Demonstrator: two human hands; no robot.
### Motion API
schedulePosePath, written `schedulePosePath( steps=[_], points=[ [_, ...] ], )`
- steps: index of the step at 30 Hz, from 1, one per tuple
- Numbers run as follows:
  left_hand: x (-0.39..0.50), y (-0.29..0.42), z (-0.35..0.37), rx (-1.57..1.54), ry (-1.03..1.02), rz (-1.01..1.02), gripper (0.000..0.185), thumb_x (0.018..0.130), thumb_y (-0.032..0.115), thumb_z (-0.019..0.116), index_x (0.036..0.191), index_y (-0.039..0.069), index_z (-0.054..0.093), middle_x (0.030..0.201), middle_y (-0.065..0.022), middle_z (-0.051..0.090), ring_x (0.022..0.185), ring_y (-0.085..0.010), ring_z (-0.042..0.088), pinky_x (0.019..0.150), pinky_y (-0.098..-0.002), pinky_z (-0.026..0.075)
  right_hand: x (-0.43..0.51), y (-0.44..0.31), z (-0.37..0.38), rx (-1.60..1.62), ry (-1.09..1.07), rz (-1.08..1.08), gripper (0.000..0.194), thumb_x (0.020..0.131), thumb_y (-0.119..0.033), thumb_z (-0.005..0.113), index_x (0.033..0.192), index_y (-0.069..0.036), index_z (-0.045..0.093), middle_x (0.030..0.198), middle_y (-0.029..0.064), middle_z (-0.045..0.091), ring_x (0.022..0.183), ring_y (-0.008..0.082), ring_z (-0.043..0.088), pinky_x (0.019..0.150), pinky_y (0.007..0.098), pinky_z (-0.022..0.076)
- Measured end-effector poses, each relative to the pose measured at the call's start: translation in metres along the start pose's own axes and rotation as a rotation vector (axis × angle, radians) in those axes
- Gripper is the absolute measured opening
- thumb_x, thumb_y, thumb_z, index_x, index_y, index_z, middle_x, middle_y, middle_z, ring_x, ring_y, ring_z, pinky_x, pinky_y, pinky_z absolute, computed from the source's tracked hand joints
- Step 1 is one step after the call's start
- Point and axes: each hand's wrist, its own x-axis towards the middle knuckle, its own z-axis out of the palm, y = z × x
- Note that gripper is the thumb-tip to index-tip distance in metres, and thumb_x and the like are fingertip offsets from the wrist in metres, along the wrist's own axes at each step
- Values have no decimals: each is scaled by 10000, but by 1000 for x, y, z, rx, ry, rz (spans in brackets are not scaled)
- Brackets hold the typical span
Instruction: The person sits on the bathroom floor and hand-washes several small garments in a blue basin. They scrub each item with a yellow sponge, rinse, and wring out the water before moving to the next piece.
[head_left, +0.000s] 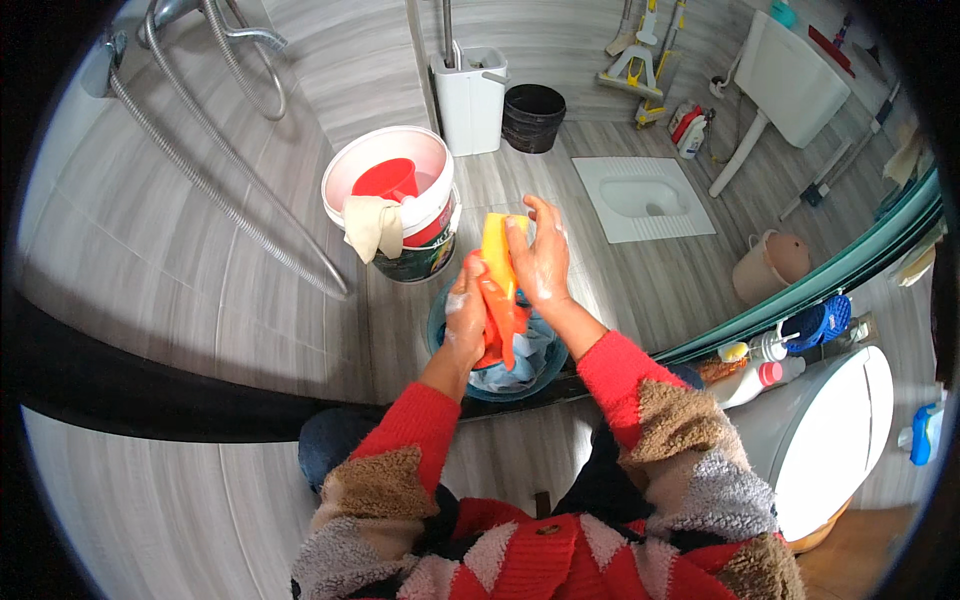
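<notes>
My left hand (466, 311), wet with suds, is closed on a wet orange-red cloth (500, 330). My right hand (541, 259), also sudsy, rests its fingers on a yellow block (496, 251), which looks like a bar of laundry soap and lies against the cloth. Both hands are above a blue basin (559, 367) with light blue and white cloth (517, 367) in it. The lower part of the orange-red cloth hangs over the basin. Part of the block is hidden by my right fingers.
A white paint bucket (416, 217) with a red dipper (384, 178) and a pale cloth (373, 227) over its rim stands left of the basin. Behind are a black bucket (533, 120) and a squat toilet (645, 199). A dark raised sill (225, 416) runs in front of me.
</notes>
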Motion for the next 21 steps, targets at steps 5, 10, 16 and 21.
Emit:
schedulePosePath(
  steps=[5, 10, 16, 21],
  points=[
    [17, 0, -15, -80, -82, 186, 425, 1003, 373, 363, 1248, 46, 480, 1168, -90, 566, 1070, -184, 545, 925, -312, 440, -26, -12, 1, 5, -36, -137, 378, 823, -122, 579, 1164, 19, 494, 1107, 186, 523, 923, 346, 557, 825, 405, 448],
    [14, -17, -12, 369, 122, 232, 411, 1012, 335, 348, 1227, 31, 523, 1141, -93, 587, 1039, -175, 543, 915, -309, 418, -38, 2, 19, 4, -53, 116, 444, 865, -172, 606, 1226, 52, 476, 1091, 175, 580, 971, 253, 587, 864, 343, 453],
    [4, -31, -2, 433, 94, 242, 388, 1002, 313, 395, 1232, 26, 518, 1127, -84, 593, 1032, -153, 539, 902, -298, 428, -36, 32, 25, 416, -8, 562, 390, 835, -249, 675, 1081, 32, 562, 928, 123, 627, 834, 212, 605, 757, 313, 486],
    [-4, -21, -1, 64, -51, 146, 434, 994, 360, 407, 1240, 18, 509, 1160, -81, 576, 1046, -161, 545, 921, -308, 432, -43, 28, 16, 1016, -262, 1089, 368, 836, -344, 689, 960, -13, 587, 851, 82, 631, 735, 184, 609, 670, 319, 508]
  ],
)
